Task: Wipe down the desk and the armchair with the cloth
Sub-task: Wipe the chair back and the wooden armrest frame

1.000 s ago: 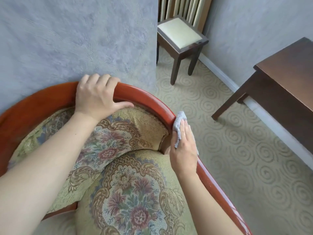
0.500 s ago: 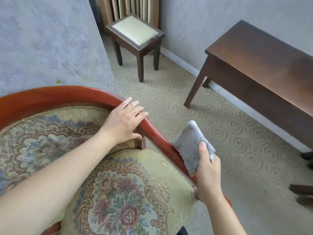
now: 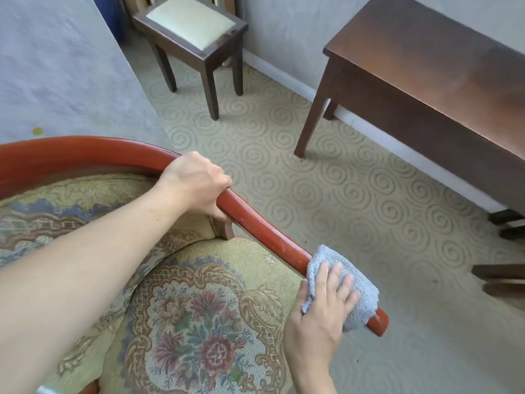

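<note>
- The cloth (image 3: 345, 282), a grey terry rag, is draped over the front end of the armchair's red wooden rail (image 3: 255, 220), at about five o'clock in the view. It wraps both the top and the outer side of the rail, so one stroke probably cleans two faces.
- The right hand (image 3: 321, 311) lies flat on the cloth with fingers spread and slightly apart, pressing down and not pinching. That suits rubbing along a rounded rail; the palm supplies the pressure.
- Just past the cloth, toward four o'clock, the rail's bare rounded tip shows, so I judge the wipe to be at or near the arm's end.
- The left hand (image 3: 199, 186) is closed around the same rail higher up, near the centre of the view, fingers curled over the outside. It likely steadies the armchair (image 3: 170, 308) against the push of the wiping hand.
- The floral upholstered seat fills the six-to-nine o'clock region, inside the curve of the rail.
- The desk (image 3: 443, 81), dark brown wood, stands well apart at two o'clock against the wall, its top bare as far as it shows. Whether it has been wiped cannot be told.
- A small dark stool (image 3: 193, 27) with a cream cushion sits at twelve o'clock on the swirl-patterned carpet (image 3: 312, 194).
</note>
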A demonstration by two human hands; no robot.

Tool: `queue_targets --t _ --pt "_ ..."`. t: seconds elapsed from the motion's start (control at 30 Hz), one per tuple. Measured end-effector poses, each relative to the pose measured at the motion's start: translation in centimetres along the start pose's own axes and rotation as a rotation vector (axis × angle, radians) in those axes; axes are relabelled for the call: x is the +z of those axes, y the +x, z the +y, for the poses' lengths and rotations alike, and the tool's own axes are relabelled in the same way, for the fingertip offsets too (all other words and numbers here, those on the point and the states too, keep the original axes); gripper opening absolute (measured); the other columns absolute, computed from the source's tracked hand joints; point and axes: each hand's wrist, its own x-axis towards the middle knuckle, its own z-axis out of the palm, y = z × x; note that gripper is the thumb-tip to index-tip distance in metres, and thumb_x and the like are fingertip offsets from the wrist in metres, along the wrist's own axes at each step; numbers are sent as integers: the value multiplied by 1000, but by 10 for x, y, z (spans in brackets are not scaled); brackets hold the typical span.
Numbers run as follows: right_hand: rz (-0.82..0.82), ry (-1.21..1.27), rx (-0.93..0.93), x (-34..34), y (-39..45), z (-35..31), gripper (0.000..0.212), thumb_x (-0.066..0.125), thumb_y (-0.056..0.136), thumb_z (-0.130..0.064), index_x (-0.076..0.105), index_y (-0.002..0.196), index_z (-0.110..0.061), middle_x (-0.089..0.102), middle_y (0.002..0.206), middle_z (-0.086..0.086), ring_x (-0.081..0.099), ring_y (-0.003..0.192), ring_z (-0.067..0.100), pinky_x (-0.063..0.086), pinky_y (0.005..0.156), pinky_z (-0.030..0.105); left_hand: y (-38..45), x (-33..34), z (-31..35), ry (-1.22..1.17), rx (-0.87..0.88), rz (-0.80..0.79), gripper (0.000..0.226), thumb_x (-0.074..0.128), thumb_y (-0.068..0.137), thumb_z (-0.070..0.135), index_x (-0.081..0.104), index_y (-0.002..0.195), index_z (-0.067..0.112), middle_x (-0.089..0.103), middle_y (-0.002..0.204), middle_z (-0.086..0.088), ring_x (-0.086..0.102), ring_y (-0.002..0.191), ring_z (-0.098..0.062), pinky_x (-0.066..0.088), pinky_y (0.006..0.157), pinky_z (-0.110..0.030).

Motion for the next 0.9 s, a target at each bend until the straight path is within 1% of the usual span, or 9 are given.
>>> queue_targets --t 0.1,0.23,0.33,0.4,0.47,0.53,0.6,0.77,0.9 --pt "37 25 -56 28 7 -26 57 36 99 -32 51 139 5 43 150 24 29 143 49 6 120 54 1 4 -3 2 -6 38 84 33 60 101 65 88 28 72 89 9 71 84 -18 44 66 -29" --pt "-64 108 -235 67 6 -91 58 40 96 -27 41 148 -1 28 159 15 16 149 39 3 121 49 -1 11 0 27 9 40 75 41 70 94 66 92 26 73 94 6 71 86 -20 45 70 -30" --pt "-104 274 -141 82 26 -145 59 30 99 -36 38 150 -7 21 162 8 9 152 31 -1 122 46 0 13 -3 29 19 55 29 45 92 47 65 96 26 72 100 4 69 91 -22 42 73 -30" --pt "-121 230 -160 82 39 -151 59 30 98 -35 39 150 -8 27 161 9 15 152 31 3 124 47 1 13 -4 63 26 28 20 44 92 29 63 97 26 71 101 4 68 92 -22 40 72 -30" --pt "-174 20 -366 71 45 -130 61 36 92 -23 38 150 -6 32 159 14 26 149 34 18 123 51 -1 16 -3 39 14 38 25 43 91 38 64 96 26 72 100 4 69 90 -22 42 73 -31" --pt "-198 -181 -552 53 47 -89 66 46 85 -10 39 150 -6 35 158 13 32 147 32 26 120 50 0 16 -3 23 -16 91 53 42 84 72 67 94 26 73 95 6 69 85 -21 46 74 -31" --pt "-143 -307 -603 35 50 -41 65 47 82 -7 44 148 -7 40 155 11 39 144 31 30 119 48 2 12 -3 7 -22 85 79 38 69 96 68 91 26 73 92 6 69 82 -20 47 73 -32" --pt "-36 -382 -521 0 16 35 69 41 78 -7 46 147 -7 39 157 8 33 146 31 23 121 50 -3 15 -3 19 -28 84 83 37 64 101 67 92 28 72 92 8 68 83 -18 48 76 -32" --pt "-5 -263 -238 8 0 23 70 41 76 -13 47 146 -8 38 157 8 25 149 33 14 123 52 -3 13 -2 41 -15 75 84 36 65 100 67 92 27 72 92 7 68 83 -19 48 74 -32"
